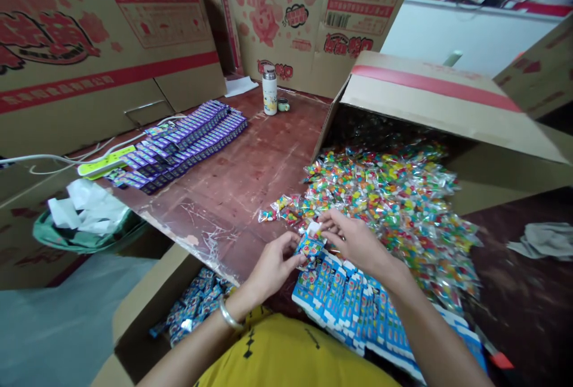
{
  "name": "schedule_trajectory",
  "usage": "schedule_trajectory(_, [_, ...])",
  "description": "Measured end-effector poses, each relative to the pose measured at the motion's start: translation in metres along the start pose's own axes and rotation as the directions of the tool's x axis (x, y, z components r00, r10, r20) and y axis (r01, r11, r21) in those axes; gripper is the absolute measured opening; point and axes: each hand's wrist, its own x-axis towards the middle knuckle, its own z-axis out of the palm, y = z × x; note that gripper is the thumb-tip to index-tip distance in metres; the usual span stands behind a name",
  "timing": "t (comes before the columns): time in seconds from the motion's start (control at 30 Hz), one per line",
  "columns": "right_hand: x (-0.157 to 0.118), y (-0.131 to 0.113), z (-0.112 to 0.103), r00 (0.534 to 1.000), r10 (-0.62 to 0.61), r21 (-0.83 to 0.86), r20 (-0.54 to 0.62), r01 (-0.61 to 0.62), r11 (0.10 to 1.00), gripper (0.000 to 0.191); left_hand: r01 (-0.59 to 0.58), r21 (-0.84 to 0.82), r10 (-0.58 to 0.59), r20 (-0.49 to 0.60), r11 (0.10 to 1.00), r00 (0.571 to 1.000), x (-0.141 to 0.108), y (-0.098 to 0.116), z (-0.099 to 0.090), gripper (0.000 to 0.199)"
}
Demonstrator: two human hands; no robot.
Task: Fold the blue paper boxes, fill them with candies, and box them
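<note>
My left hand (278,264) grips a small blue printed candy box (310,245) between thumb and fingers. The box's white top flap stands up. At that top end, the bent fingers of my right hand (347,236) are closed on the flap and upper edge. Just below my hands lie rows of flat blue candy boxes (344,297), overlapping each other. Beyond them spreads a heap of clear sachets of colourful candies (380,196), with a few loose sachets (281,208) near my fingertips. Whether a sachet is inside the held box cannot be seen.
An open carton (425,85) on its side backs the sachet heap. Below the table edge, another carton (134,309) holds filled blue packs (199,303). Purple boxes (188,139), a yellow-green power strip (106,162), and a white flask (269,91) stand farther back. A red-handled tool (499,358) lies right.
</note>
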Motion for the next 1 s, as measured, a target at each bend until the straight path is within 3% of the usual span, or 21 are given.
schedule_trajectory(0.07, [0.002,0.002,0.004,0.995,0.046,-0.020,-0.093,-0.048,0.999,0.007,-0.005,-0.059,0.006,0.008,0.998,1.000,0.000,0.001,0.004,0.016])
schedule_trajectory(0.13, [0.001,0.003,0.007,0.988,0.033,-0.071,-0.148,-0.044,0.997,0.011,-0.010,-0.091,0.010,0.000,0.996,1.000,0.000,0.003,0.008,0.017])
schedule_trajectory(0.2, [-0.001,0.000,0.007,0.991,-0.028,-0.065,-0.131,0.019,0.998,0.018,-0.012,-0.120,0.010,-0.018,0.993,1.000,0.000,0.005,0.011,0.021])
schedule_trajectory(0.3, [-0.007,-0.005,0.006,0.994,-0.051,0.085,-0.102,0.060,0.995,0.030,-0.027,-0.174,0.015,-0.067,0.984,0.998,0.000,0.011,0.014,0.044])
schedule_trajectory(0.4, [-0.014,-0.003,0.013,0.985,0.072,0.283,-0.157,-0.025,0.959,0.029,-0.049,-0.216,0.025,-0.113,0.975,0.993,0.000,0.017,0.016,0.065])
schedule_trajectory(0.53, [-0.024,0.006,0.037,0.965,0.206,0.453,-0.161,-0.113,0.884,0.029,-0.076,-0.252,0.059,-0.074,0.965,0.996,-0.001,0.017,0.015,0.050])
schedule_trajectory(0.7, [-0.026,0.006,0.051,0.955,0.148,0.376,-0.256,-0.042,0.926,0.016,-0.062,-0.297,0.065,0.002,0.953,0.998,0.000,0.012,0.016,0.031])
schedule_trajectory(0.8, [-0.022,0.002,0.050,0.941,0.156,0.443,-0.300,-0.007,0.896,0.010,-0.056,-0.339,0.048,-0.033,0.939,0.998,0.001,0.014,0.017,0.038])
schedule_trajectory(0.87, [-0.018,0.001,0.049,0.930,0.173,0.501,-0.325,0.014,0.865,0.018,-0.052,-0.354,0.027,-0.073,0.934,0.997,0.001,0.015,0.016,0.045])
schedule_trajectory(1.0, [-0.011,-0.001,0.047,0.960,0.155,0.545,-0.235,-0.002,0.839,0.014,-0.042,-0.314,0.015,-0.088,0.948,0.996,-0.001,0.014,0.014,0.046])
